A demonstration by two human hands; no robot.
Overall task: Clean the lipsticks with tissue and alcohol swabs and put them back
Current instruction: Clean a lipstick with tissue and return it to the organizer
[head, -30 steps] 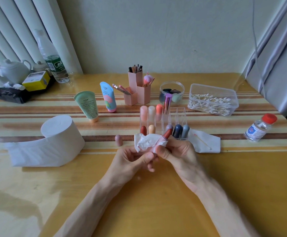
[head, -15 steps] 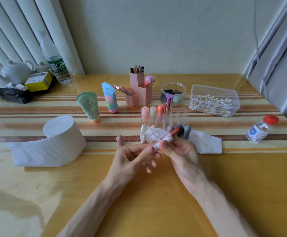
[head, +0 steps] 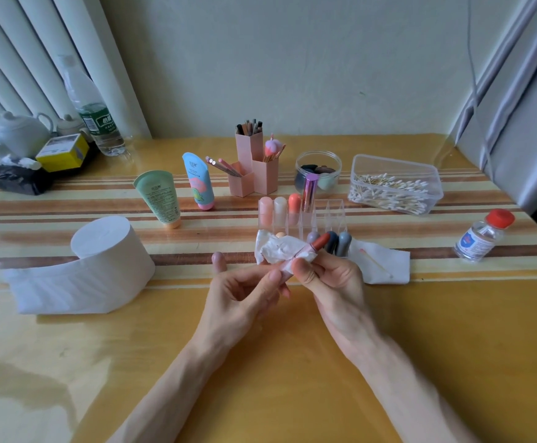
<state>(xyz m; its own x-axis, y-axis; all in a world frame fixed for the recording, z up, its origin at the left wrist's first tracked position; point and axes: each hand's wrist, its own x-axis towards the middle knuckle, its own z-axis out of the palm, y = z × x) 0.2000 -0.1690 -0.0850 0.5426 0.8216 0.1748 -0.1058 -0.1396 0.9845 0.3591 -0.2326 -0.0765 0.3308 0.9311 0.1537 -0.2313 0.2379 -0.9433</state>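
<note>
**Item:** lipstick [head: 320,243], uncapped, with the reddish bullet exposed. It is being held just in front of the clear organizer [head: 328,215], above the table [head: 292,362].

**Hands:** I am seeing the right hand [head: 334,282] pinching the pink barrel low down. The left hand [head: 244,302] is pinching crumpled tissue [head: 280,254] that is wrapping against the barrel.

**Handling, as I am judging it:** the casing is looking light, rigid, smooth and likely slippery. The bullet is looking soft and waxy, easily dented or snapped. I am favouring a hold on the barrel only, with gentle tissue pressure near the bullet.
</note>
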